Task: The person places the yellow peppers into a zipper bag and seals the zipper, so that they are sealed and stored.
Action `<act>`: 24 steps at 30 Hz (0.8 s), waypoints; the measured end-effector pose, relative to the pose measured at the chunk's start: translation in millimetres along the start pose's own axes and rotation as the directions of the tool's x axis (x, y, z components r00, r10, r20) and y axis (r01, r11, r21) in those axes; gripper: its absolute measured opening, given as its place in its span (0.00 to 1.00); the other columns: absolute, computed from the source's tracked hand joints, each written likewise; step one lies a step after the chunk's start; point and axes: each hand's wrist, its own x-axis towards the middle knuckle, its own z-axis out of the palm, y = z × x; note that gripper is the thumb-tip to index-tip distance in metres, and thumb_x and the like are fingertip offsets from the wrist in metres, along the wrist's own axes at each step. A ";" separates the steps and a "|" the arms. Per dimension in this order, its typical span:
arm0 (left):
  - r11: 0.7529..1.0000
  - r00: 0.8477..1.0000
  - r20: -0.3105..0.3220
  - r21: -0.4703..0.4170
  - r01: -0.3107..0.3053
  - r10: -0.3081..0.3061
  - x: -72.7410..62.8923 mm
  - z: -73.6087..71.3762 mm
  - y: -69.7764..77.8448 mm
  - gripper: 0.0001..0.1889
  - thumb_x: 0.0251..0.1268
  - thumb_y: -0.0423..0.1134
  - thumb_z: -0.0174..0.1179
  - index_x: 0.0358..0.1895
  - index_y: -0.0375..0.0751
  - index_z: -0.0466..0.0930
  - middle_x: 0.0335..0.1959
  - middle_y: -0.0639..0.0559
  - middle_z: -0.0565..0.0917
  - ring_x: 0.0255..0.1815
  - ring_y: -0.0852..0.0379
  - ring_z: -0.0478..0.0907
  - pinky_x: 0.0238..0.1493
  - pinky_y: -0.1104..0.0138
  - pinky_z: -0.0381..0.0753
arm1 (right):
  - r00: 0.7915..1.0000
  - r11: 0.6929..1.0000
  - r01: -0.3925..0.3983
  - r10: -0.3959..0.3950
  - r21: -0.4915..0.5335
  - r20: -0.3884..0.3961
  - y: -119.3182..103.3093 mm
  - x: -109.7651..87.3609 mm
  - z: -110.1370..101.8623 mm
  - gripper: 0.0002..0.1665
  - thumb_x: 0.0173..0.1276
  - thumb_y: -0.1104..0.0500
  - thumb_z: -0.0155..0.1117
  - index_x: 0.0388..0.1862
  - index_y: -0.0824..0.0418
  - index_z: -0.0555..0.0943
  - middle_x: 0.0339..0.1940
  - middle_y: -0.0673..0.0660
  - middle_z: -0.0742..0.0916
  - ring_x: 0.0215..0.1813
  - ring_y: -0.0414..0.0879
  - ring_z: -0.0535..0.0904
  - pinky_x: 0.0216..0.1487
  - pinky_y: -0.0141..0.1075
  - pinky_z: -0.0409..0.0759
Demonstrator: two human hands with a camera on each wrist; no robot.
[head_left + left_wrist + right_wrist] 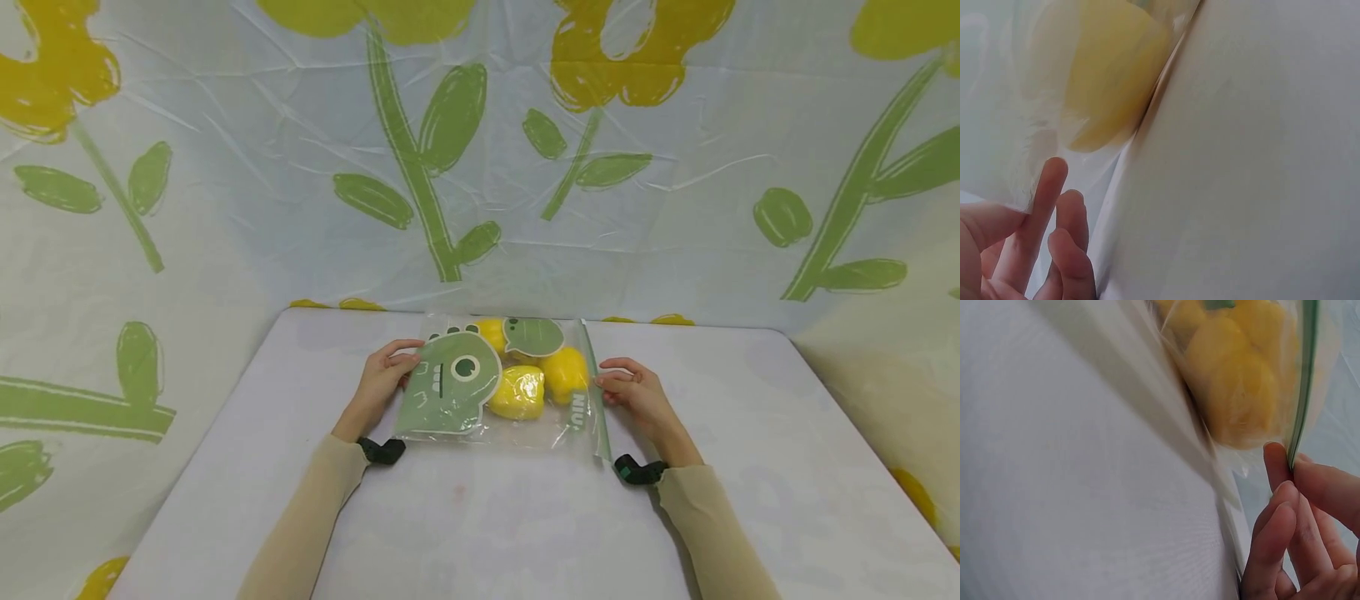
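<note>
A clear zip bag (pixel 450 400) printed with a green dinosaur lies across the far half of the table, with its green zip strip (pixel 596 392) on the right. Inside are yellow bell peppers (pixel 517 393), one partly behind the printed speech bubble; a bit of green shows among them in the right wrist view. My left hand (pixel 378 385) pinches the bag's left edge between thumb and index finger, the other fingers behind it. At the opposite side, my right hand (pixel 642 402) pinches the zip strip with thumb and index finger (pixel 1275 462).
The white table (pixel 487 525) runs back to a hanging cloth (pixel 300 217) with yellow flowers and green leaves. A black wrist camera (pixel 384 451) sits at the left cuff, and another black camera (pixel 637 471) at the right.
</note>
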 end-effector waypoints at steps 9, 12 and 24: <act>0.998 0.999 -0.005 -0.051 0.035 -0.035 -2.3 -1.6 3.7 0.18 0.69 0.36 0.62 0.60 0.37 0.78 0.34 0.55 0.87 0.24 0.63 0.75 0.26 0.72 0.73 | 1.000 0.999 -0.002 0.002 -0.040 0.001 3.6 4.3 3.1 0.18 0.69 0.68 0.62 0.54 0.68 0.70 0.30 0.46 0.88 0.26 0.38 0.77 0.32 0.28 0.78; 0.998 0.999 -0.004 -0.045 0.041 -0.041 -3.2 -3.0 4.2 0.19 0.69 0.37 0.62 0.61 0.36 0.77 0.34 0.55 0.87 0.24 0.63 0.75 0.26 0.73 0.73 | 1.000 0.999 -0.015 0.015 -0.051 -0.006 3.5 5.0 3.8 0.18 0.68 0.67 0.64 0.54 0.68 0.71 0.30 0.46 0.88 0.26 0.38 0.77 0.32 0.28 0.78; 0.992 0.999 0.048 0.120 -0.026 0.020 -5.3 -6.0 8.5 0.16 0.70 0.35 0.59 0.59 0.37 0.78 0.30 0.50 0.85 0.20 0.60 0.71 0.24 0.70 0.73 | 0.999 0.993 -0.026 0.029 -0.118 0.024 -1.2 0.4 -1.5 0.24 0.71 0.63 0.63 0.59 0.74 0.69 0.29 0.47 0.87 0.29 0.40 0.78 0.36 0.30 0.80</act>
